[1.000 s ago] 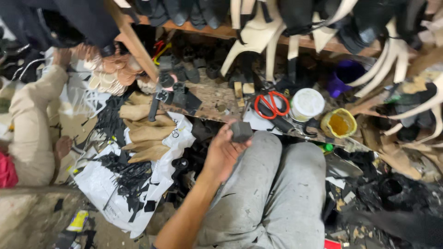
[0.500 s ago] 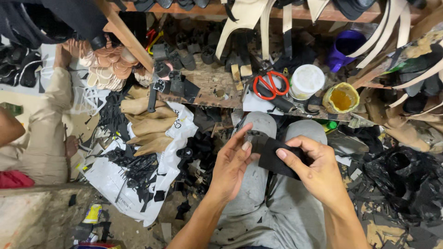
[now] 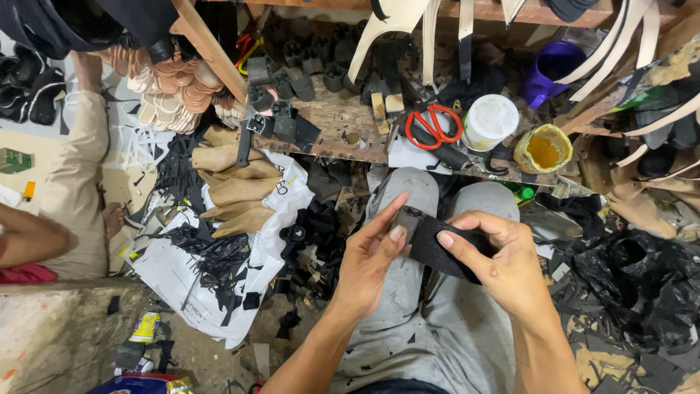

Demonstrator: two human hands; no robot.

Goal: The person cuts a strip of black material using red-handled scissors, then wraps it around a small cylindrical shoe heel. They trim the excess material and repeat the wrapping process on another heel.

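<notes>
We hold a black strap piece (image 3: 441, 244) above our grey-trousered knees (image 3: 408, 197) — left hand (image 3: 372, 255) pinching its buckled end with fingers closed on it, right hand (image 3: 503, 263) gripping the other side. A loose pinch could, we judge, drop it among the black scraps (image 3: 211, 252) on the floor — hard to find there.

Matt black strap (image 3: 445, 248) (perhaps rubber) above rough wooden bench (image 3: 335, 120).
</notes>
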